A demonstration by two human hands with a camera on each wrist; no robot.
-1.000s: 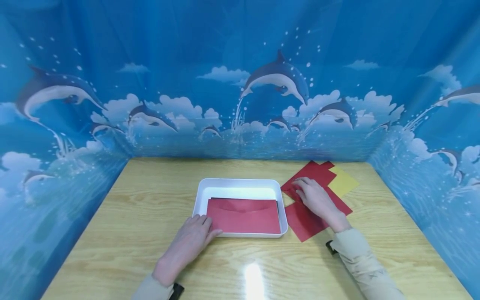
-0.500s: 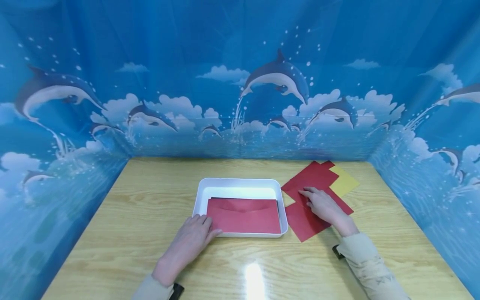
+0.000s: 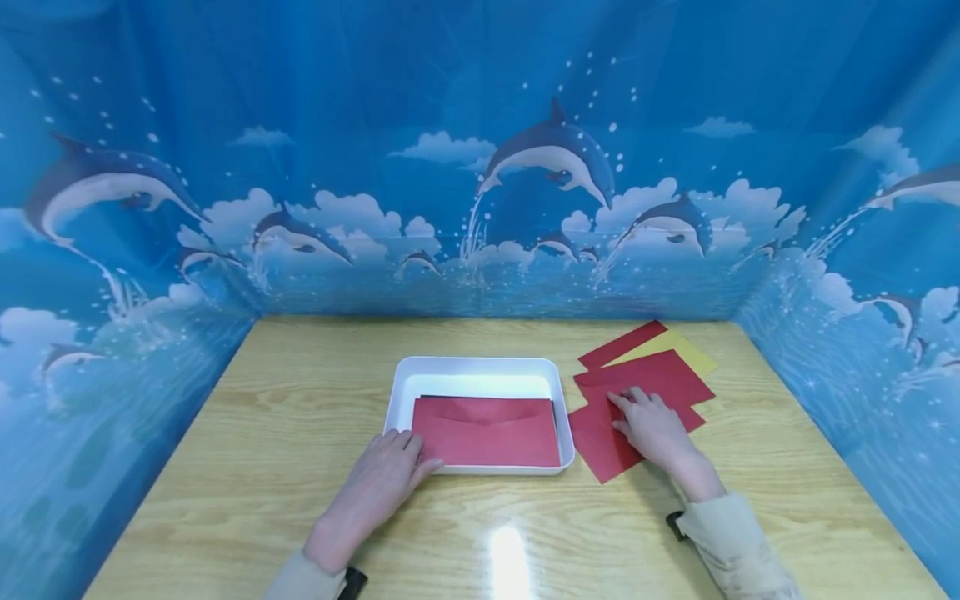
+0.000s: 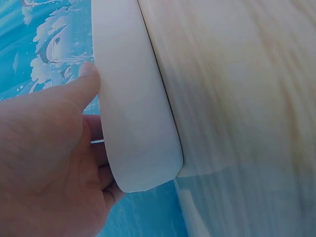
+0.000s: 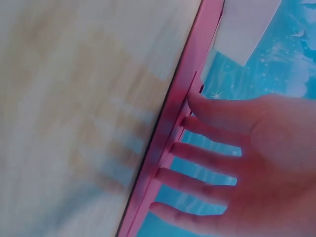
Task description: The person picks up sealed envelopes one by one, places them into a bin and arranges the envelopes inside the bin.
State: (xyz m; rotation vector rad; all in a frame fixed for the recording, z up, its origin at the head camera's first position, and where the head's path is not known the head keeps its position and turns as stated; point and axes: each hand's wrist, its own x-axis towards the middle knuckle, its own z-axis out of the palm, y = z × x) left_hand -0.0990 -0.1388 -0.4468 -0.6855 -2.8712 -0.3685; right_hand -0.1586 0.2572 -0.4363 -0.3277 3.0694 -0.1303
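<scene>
My left hand holds the near left corner of a white tray. In the left wrist view, its thumb is at the rim and its fingers reach around the corner of the tray wall. A red envelope with a curved flap line lies in the tray, a dark edge showing under it. To the right, my right hand touches the uppermost loose red envelope with its fingertips. The right wrist view shows that hand's fingers spread and nearly straight against the envelopes' edges.
Beneath the right hand lies another red envelope, overlapped by the upper one. Farther back are a yellow envelope and a red one, fanned out. The wooden table ends at a blue dolphin curtain.
The upper red envelope has turned and slid toward me and to the right under my right hand, uncovering more yellow and red behind it. The left hand and tray stay put.
</scene>
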